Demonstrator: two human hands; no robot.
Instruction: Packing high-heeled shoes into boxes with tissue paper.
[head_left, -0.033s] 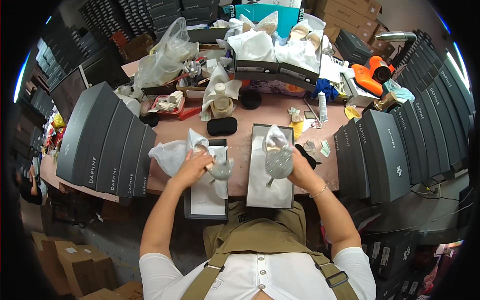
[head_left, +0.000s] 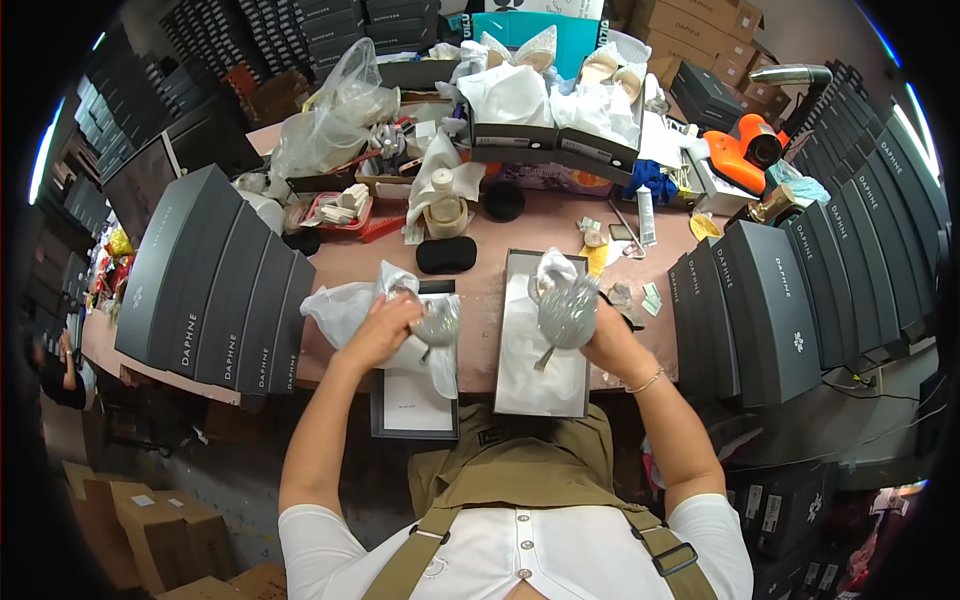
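My left hand (head_left: 390,326) is closed on a glittery silver shoe (head_left: 437,322), partly wrapped in white tissue paper (head_left: 338,306). That shoe hangs over a narrow open shoebox (head_left: 414,432) with a white sheet inside. My right hand (head_left: 614,343) grips a second glittery silver shoe (head_left: 567,318), its toe toward me and its opening stuffed with white paper (head_left: 556,266). Under it lies a larger grey box part (head_left: 502,372) with a white inside. Several fingers of both hands are hidden behind the shoes.
Dark shoeboxes stand in rows at left (head_left: 190,280) and right (head_left: 765,310). A black oval case (head_left: 446,255), a cream bottle (head_left: 442,184) and a white tube (head_left: 646,215) lie beyond my hands. Two open boxes of shoes (head_left: 555,140) and an orange hot-air tool (head_left: 735,160) stand farther back.
The shoe in my right hand has shifted slightly right and tilted. The shoe in my left hand has turned a little, and my left hand has moved slightly.
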